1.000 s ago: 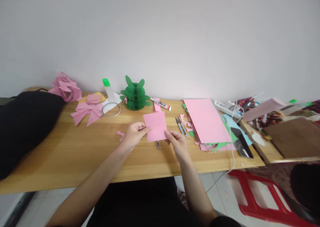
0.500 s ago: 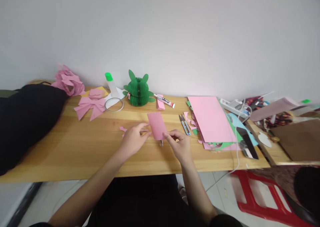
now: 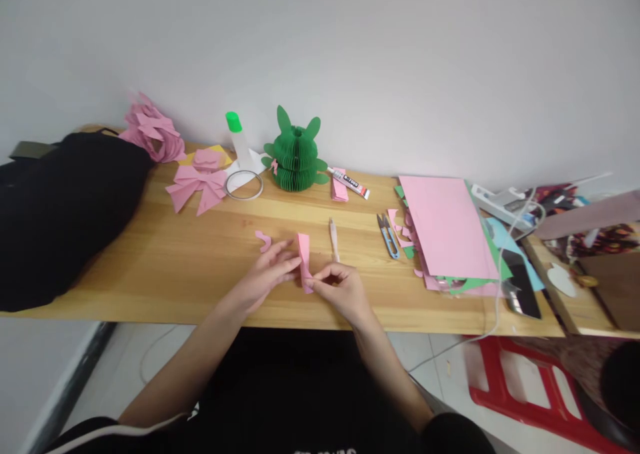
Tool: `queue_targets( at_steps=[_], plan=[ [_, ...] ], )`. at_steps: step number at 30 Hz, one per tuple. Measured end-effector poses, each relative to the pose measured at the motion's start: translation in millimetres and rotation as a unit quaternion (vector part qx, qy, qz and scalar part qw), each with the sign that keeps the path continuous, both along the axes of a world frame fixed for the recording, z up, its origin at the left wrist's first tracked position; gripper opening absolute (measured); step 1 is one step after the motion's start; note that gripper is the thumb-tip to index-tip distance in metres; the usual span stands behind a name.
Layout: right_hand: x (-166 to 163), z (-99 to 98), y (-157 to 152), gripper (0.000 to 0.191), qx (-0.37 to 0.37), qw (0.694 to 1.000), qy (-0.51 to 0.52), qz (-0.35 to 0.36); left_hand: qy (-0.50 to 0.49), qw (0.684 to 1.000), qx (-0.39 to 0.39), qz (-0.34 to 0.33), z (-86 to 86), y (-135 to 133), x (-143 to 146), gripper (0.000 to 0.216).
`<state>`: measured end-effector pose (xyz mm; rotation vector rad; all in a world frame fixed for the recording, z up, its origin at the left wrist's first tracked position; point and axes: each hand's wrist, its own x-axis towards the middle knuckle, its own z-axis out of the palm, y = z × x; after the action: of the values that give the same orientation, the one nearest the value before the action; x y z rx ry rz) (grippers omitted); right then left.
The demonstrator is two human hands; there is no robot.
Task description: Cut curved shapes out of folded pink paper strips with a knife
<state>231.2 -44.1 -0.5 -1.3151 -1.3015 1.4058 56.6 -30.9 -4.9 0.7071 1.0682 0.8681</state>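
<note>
The green honeycomb paper figure with leaf-shaped pieces (image 3: 295, 157) stands on the light wooden surface (image 3: 165, 261), near the wall (image 3: 400, 74). In front of this figure, toward the person, a narrow folded strip of pink paper (image 3: 304, 261) is held upright, leaning slightly. The right hand (image 3: 340, 287) pinches the strip's lower end between thumb and fingers; the left hand (image 3: 267, 274) is loosely spread at its left edge, and whether it grips cannot be told. Also in front of the figure lie a curled pink paper scrap (image 3: 263, 241), just beside the left hand, and a slim white pen-like tool (image 3: 335, 241), near the right. Right of the figure are a white glue tube with dark lettering (image 3: 351, 184), lying across a folded pink paper piece (image 3: 339, 193), then blue-handled metal snips (image 3: 389, 237) and, farther right, a large pink paper sheet (image 3: 450, 234). Left of it are a green-capped translucent bottle (image 3: 239, 141), a thin grey ring (image 3: 244, 199) and a pink paper bow (image 3: 196, 186).
</note>
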Motion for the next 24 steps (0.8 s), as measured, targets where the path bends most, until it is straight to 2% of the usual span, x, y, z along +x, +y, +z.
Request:
queue_targets(
  at_steps=[7,11,14,16,18,24],
  plan=[
    [0.8,4.0,0.8,0.037,0.009,0.999,0.024,0.039,-0.066,0.997,-0.047,0.004,2.4,3.6,4.2,0.077],
    [7.8,-0.6,7.3,0.051,0.031,0.996,-0.037,0.078,-0.074,0.996,-0.055,-0.004,2.9,3.9,6.8,0.073],
    [19.9,-10.1,20.8,0.057,0.053,0.991,-0.125,-0.005,-0.076,0.996,-0.048,-0.003,1.0,5.3,7.8,0.069],
    [28.0,-15.2,31.0,0.041,0.073,0.976,-0.192,-0.079,-0.072,0.997,-0.036,0.000,-0.1,7.1,8.0,0.063],
    [32.5,-18.0,38.4,0.024,0.089,0.954,-0.257,-0.124,-0.063,0.998,-0.025,0.003,-0.3,9.3,7.6,0.059],
    [25.4,-20.9,39.4,0.030,0.078,0.919,-0.370,-0.113,-0.026,1.000,-0.012,0.002,4.7,14.0,4.2,0.058]
  ],
)
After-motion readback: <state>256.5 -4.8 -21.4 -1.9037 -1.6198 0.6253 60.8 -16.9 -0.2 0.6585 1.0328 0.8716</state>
